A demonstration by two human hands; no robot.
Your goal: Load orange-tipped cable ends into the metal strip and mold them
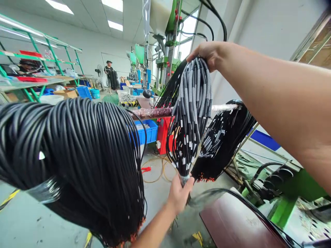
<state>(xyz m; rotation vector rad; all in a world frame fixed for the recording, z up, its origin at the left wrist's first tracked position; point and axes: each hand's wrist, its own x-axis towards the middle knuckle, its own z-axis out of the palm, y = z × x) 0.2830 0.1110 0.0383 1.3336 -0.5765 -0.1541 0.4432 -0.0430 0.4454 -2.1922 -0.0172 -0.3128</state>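
A bundle of black cables [195, 93] with grey ribbed sleeves and white tags hangs in front of a horizontal bar [152, 113]. My right hand [207, 55] is closed round the top of this bundle, above the bar. Lower down, my left hand [180, 193] grips the same bundle where it is gathered by a pale band. A thick mass of black cables [85, 148] drapes over the bar at the left. Another tagged cable bundle [222, 137] hangs on the bar at the right.
Behind the bar are a blue bin [146, 132] and a red cabinet [164, 136]. A dark red board [235, 220] and green machinery [284, 203] stand at the lower right. Green-framed shelving [51, 57] is at the far left; a person [110, 74] stands in the background.
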